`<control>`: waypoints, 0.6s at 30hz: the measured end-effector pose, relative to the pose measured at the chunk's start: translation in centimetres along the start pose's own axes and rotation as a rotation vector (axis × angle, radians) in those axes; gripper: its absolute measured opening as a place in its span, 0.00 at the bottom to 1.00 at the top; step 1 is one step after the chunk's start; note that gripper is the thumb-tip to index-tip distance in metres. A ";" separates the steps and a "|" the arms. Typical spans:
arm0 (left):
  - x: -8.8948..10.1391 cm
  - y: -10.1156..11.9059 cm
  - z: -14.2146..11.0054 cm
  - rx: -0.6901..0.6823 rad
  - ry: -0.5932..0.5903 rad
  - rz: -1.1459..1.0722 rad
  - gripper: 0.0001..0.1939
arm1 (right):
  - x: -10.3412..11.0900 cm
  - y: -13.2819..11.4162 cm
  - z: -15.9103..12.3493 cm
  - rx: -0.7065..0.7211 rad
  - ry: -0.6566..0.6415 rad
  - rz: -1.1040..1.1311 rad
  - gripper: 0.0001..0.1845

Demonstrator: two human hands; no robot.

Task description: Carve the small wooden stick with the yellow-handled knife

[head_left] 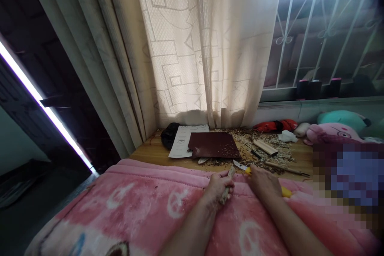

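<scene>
My left hand (218, 187) is closed around a short, rough piece of wood (227, 186), which sticks out above and below the fingers. In my right hand (265, 182) is a knife (241, 165) with a yellow handle, gripped with its pale blade pointing left, above the wood's upper end. Blade and wood look slightly apart. The handle's yellow end shows beyond my right wrist. Both hands are over a pink patterned blanket (144, 200).
Wood shavings (267, 146) litter the wooden table (159, 158). On it lie a dark red board (213, 144), a printed sheet (178, 144), a black bag (169, 136), a pale wood block (265, 147) and a thin forked tool (286, 168). Plush toys (336, 132) sit at right.
</scene>
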State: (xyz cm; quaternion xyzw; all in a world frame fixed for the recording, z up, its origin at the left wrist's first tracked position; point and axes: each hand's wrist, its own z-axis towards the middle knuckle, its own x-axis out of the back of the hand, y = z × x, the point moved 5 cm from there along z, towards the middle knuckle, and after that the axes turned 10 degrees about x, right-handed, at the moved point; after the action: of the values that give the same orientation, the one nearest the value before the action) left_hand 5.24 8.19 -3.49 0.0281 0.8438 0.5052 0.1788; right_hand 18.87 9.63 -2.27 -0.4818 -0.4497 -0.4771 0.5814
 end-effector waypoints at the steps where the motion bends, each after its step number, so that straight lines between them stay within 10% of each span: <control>1: 0.0 0.0 0.0 -0.001 -0.011 -0.005 0.11 | 0.1 0.3 0.1 -0.019 0.002 0.006 0.12; 18: 0.2 0.2 0.4 0.005 -0.020 -0.062 0.14 | 0.7 -1.5 -0.5 0.148 0.047 -0.020 0.07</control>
State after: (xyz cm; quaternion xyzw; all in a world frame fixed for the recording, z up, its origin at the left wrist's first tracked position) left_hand 5.17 8.63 -3.58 0.0074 0.8436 0.4971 0.2029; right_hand 17.56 8.92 -1.49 -0.4219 -0.4748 -0.4594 0.6209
